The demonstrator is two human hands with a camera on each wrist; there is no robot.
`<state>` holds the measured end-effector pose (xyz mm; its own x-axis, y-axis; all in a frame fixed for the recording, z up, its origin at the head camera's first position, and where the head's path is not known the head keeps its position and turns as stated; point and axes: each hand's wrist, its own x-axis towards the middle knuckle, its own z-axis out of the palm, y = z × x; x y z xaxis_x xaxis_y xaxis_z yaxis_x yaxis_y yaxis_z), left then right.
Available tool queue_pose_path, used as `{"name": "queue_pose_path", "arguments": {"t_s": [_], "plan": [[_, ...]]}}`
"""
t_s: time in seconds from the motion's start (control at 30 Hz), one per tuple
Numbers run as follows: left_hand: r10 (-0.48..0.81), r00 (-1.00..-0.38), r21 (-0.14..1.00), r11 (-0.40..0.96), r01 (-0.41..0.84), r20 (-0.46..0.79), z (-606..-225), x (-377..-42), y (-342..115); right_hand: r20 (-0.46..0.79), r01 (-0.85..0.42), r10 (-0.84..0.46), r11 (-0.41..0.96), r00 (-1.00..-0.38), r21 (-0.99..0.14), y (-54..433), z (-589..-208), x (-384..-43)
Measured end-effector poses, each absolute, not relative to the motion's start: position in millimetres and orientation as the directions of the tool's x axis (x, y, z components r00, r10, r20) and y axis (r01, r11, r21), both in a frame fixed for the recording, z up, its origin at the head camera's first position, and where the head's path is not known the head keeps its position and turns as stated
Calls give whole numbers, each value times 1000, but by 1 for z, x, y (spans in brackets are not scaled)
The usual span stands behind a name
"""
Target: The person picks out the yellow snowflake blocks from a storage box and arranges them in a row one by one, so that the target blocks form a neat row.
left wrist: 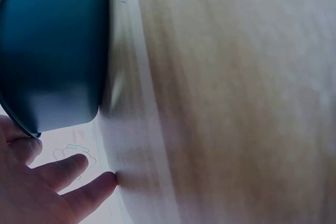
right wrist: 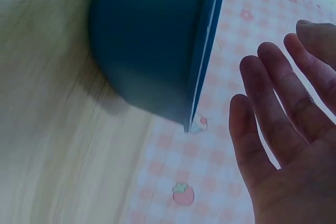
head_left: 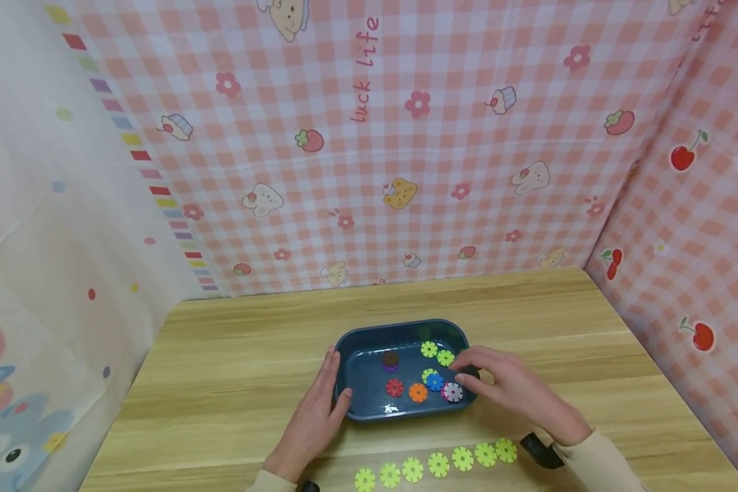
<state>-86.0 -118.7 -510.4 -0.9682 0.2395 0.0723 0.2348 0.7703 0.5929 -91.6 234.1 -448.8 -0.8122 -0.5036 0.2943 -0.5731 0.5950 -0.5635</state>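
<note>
Head view, closest to the person: seven yellow-green discs [head_left: 439, 465] are lying in a row on the wooden table [head_left: 221, 383], in front of the dark blue tray [head_left: 369, 376]. Beige sleeves [head_left: 599, 461] are ending at both wrists, and a black piece [head_left: 542, 452] is showing beside the right one.

The left hand [head_left: 313, 417] is resting against the tray's left end with its fingers extended and its thumb lying at the rim; the left wrist view is showing those fingers spread, some touching the rim. The right hand [head_left: 510, 383] is hovering over the tray's right end, thumb and fingers parted, with nothing visible between them; its fingers are appearing loose and nearly straight in the right wrist view.

Inside the tray, a pale disc [head_left: 453, 391] is partly covering a pink disc [head_left: 443, 393] at the right, while an orange disc [head_left: 418, 393] and a red disc [head_left: 395, 387] are lying farther left. Just beyond, a blue disc [head_left: 434, 383] is overlapping a yellow-green one, and a brown disc [head_left: 390, 359] is covering most of a purple disc [head_left: 390, 369]. Two more yellow-green discs are lying farther back.

Behind the table, a pink checked cloth [head_left: 344, 171] is hanging, printed with flowers and strawberries.
</note>
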Motion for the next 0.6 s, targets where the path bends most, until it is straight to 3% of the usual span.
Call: {"name": "queue_pose_path", "arguments": {"t_s": [0.2,0.6], "plan": [[240,-968,594,769,236,73,-510,-86,-120,216,-564,-561,574,-799,-594,218,-453,-108],[235,-970,600,767,227,65,-511,-87,-120,88,-573,-637,615,-766,-542,199,-464,-127]]}}
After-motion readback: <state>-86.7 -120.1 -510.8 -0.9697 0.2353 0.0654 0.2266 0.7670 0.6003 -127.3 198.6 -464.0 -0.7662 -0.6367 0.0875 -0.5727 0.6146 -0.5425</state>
